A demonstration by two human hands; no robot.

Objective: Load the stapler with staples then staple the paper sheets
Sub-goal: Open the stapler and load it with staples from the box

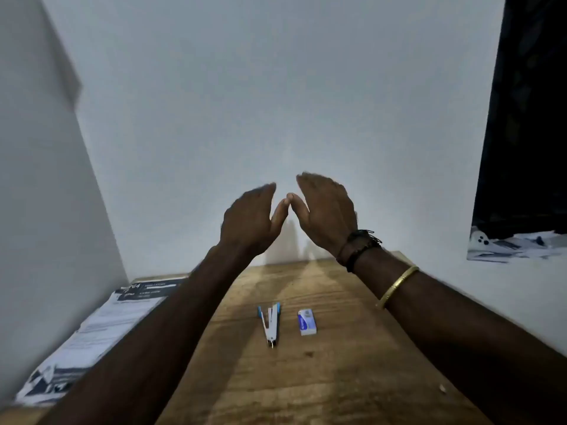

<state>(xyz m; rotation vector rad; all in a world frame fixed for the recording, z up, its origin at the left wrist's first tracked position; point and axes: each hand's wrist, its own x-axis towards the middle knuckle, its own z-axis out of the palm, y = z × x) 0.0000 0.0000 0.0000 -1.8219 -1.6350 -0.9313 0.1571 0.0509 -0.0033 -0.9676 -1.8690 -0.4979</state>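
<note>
Paper sheets [101, 329]: stacked along the left edge of the worktop [337, 378], partly hidden by the left forearm. Expect them to be light and limp; they will likely slide and fan out unless squared. Best taken at one corner or edge, with the stack pinched flat.

Stapler [270, 325]: lies at mid-worktop, well apart from the sheets, its two arms splayed in a narrow V with blue tips at the far end. It appears small, rigid and light. Judged grip: hold the body near the hinge and keep fingers clear of the metal nose.

Staple box [306, 322]: just beside the stapler, to its right, not touching. Probably light card; the staple strips inside are likely brittle and should be lifted by their sides.

Left hand [250, 220]: raised above the far end of the worktop, open and flat, holding nothing.

Right hand [326, 211]: raised alongside, open, empty. The two thumb tips touch; no task item is contacted.
</note>
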